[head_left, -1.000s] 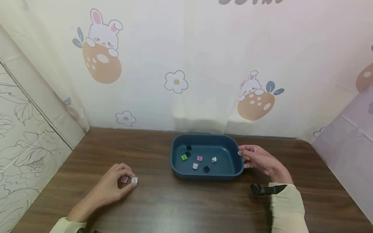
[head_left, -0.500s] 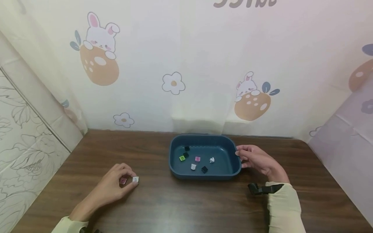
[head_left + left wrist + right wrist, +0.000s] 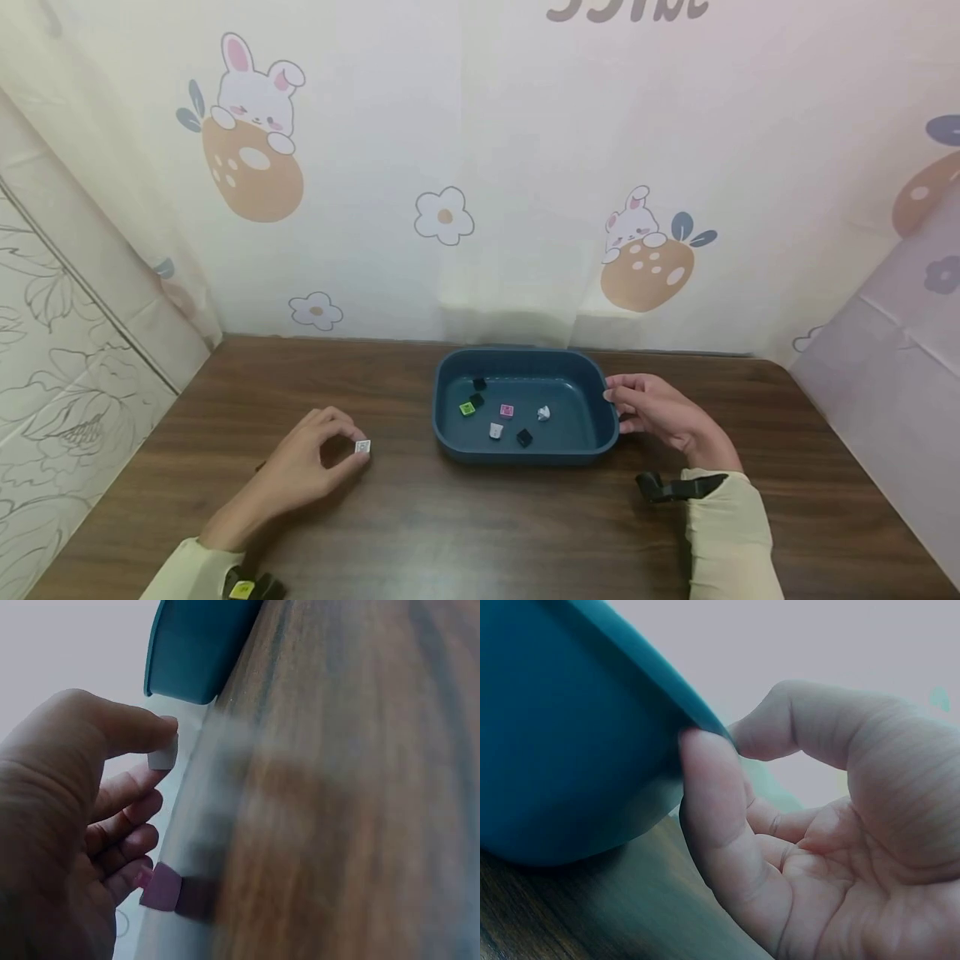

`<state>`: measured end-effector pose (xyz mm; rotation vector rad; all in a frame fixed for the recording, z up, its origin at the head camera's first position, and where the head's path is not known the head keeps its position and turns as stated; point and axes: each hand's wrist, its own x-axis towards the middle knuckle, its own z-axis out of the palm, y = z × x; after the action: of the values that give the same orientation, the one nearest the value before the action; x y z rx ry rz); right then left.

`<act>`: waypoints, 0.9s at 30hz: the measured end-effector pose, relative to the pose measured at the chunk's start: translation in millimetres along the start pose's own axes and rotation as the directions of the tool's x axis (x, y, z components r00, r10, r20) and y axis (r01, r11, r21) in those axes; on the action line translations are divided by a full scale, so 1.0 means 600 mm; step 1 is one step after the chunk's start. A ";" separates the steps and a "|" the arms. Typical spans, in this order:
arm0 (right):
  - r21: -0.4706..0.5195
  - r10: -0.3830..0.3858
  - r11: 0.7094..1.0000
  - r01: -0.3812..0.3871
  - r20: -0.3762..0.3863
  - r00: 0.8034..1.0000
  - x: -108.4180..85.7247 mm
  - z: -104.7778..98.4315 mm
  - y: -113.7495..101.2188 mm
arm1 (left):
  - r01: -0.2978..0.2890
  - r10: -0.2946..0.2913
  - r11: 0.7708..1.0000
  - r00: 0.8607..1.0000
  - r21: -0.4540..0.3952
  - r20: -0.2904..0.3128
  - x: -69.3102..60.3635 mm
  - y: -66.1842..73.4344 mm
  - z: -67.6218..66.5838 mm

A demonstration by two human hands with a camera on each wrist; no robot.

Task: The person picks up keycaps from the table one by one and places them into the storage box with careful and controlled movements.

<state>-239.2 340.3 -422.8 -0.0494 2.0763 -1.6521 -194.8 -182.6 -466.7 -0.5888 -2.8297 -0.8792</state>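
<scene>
My left hand (image 3: 309, 463) pinches a small white keycap (image 3: 362, 447) between thumb and fingertip, left of the blue tray (image 3: 525, 457). In the left wrist view, the white keycap (image 3: 163, 755) shows under the thumb, and a pink keycap (image 3: 161, 888) stands on the table by the little finger. That pink keycap is hidden behind the hand in the head view. At the tray's right end, my right hand (image 3: 667, 418) grips the wall with the thumb inside. The right wrist view shows thumb and finger on either side of the tray's rim (image 3: 660, 664).
Inside the tray lie several keycaps: a green one (image 3: 467, 409), a pink one (image 3: 507, 411), white ones (image 3: 543, 413) and black ones (image 3: 524, 437). The brown wooden table (image 3: 450, 533) meets a printed cloth backdrop (image 3: 517, 267) just behind the tray.
My left hand has lifted slightly and moved right toward the tray with the white keycap. The pink keycap has passed out of sight behind it. The right hand still holds the tray.
</scene>
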 end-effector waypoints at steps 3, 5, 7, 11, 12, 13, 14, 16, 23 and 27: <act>-0.001 0.001 1.000 -0.001 0.000 1.000 0.000 0.000 0.001 | 0.009 -0.008 1.000 1.000 -0.013 0.008 0.007 0.002 0.002; -0.004 0.000 1.000 0.000 0.001 1.000 0.000 0.000 0.002 | 0.007 -0.006 1.000 1.000 -0.027 0.007 0.012 0.003 0.002; -0.006 0.000 1.000 0.000 0.001 1.000 -0.001 0.000 0.003 | 0.003 -0.003 0.999 1.000 -0.043 0.002 0.018 0.004 0.002; -0.008 -0.002 1.000 0.002 0.003 1.000 -0.001 -0.001 0.002 | 0.005 -0.004 0.998 1.000 -0.070 0.004 0.031 0.005 0.002; -0.008 -0.001 1.000 0.001 0.003 1.000 -0.001 -0.001 0.002 | 0.009 -0.008 0.997 1.000 -0.075 0.007 0.034 0.006 0.002; -0.008 0.000 1.000 0.000 0.001 1.000 -0.001 -0.001 0.002 | 0.013 -0.012 0.997 1.000 -0.081 0.009 0.037 0.006 0.001; -0.009 0.001 1.000 -0.001 -0.001 1.000 -0.001 -0.001 0.001 | 0.016 -0.015 0.996 1.000 -0.084 0.014 0.041 0.007 0.001; -0.013 0.003 1.000 -0.003 -0.004 1.000 -0.001 -0.001 0.001 | 0.020 -0.019 0.996 1.000 -0.089 0.015 0.048 0.008 0.001; -0.011 -0.001 1.000 0.001 0.000 1.000 -0.003 0.000 -0.001 | 0.024 -0.023 0.993 1.000 -0.117 0.012 0.068 0.015 0.002; -0.009 -0.001 1.000 0.001 0.005 1.000 -0.003 0.000 -0.002 | 0.031 -0.029 0.990 0.999 -0.135 0.013 0.076 0.017 0.003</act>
<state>-238.3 340.5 -421.1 -0.0570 2.0802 -1.6421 -232.6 -159.0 -452.7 -0.5700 -2.8118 -1.0835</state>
